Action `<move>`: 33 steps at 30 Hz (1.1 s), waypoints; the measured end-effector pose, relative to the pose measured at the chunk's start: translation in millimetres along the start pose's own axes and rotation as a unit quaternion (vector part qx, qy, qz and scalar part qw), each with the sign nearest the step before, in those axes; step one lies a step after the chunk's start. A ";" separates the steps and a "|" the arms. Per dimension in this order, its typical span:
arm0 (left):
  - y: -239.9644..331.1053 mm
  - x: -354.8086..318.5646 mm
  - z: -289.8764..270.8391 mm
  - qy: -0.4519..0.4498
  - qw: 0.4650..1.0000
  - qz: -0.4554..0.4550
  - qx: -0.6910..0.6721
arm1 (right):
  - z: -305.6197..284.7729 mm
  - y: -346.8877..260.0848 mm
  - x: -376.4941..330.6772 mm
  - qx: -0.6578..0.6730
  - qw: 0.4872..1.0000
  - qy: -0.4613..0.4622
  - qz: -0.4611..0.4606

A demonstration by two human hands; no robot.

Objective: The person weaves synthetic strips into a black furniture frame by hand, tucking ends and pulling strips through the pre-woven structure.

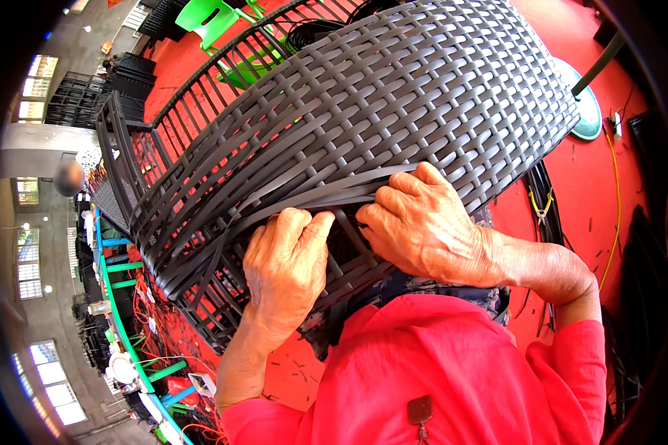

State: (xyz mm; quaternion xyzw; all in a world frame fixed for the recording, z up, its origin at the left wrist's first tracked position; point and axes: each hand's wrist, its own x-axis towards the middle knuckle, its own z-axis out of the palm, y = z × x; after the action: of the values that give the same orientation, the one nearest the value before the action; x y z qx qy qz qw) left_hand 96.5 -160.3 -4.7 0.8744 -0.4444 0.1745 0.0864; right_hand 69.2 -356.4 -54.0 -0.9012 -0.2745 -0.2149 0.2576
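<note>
A piece of woven furniture in dark grey plastic rattan lies across in front of me, tightly woven on the right and open-framed on the left. Loose flat rattan strips run from its left end toward my hands. My right hand is closed at the near edge of the weave, with strips running in under its curled fingers. Just left of it, my left hand is closed too, its knuckles up against the strips. The fingertips of both hands are hidden. Between them, frame bars show through a gap.
A green plastic chair stands beyond the furniture at the upper left. Yellow-handled pliers and dark strips lie right of me on the red floor. A round pale-green base with a pole stands at right. A green-framed bench runs along the left.
</note>
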 end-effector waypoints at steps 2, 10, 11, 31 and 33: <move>0.4 0.6 -0.8 -0.007 1.000 -0.001 0.000 | -6.1 3.6 1.7 0.058 0.998 -0.008 0.012; 2.9 -4.9 1.1 0.023 0.997 0.046 0.065 | -26.0 13.8 4.8 0.145 0.982 -0.119 -0.004; 2.6 -5.6 1.1 0.024 0.996 0.051 0.075 | -25.1 14.9 4.6 0.138 0.982 -0.127 -0.005; 1.7 8.2 -20.3 -0.112 0.972 -0.099 -0.181 | -5.4 3.9 1.6 0.037 0.999 0.000 0.011; 5.6 9.0 -19.3 -0.097 0.978 -0.092 -0.161 | -6.1 2.5 1.0 0.038 0.999 0.007 0.014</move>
State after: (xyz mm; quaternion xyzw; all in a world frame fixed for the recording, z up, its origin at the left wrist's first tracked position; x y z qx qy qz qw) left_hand 92.4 -164.4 16.6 0.8989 -0.3907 0.0063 0.1980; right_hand 69.9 -361.3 -49.6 -0.8931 -0.2677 -0.2067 0.2967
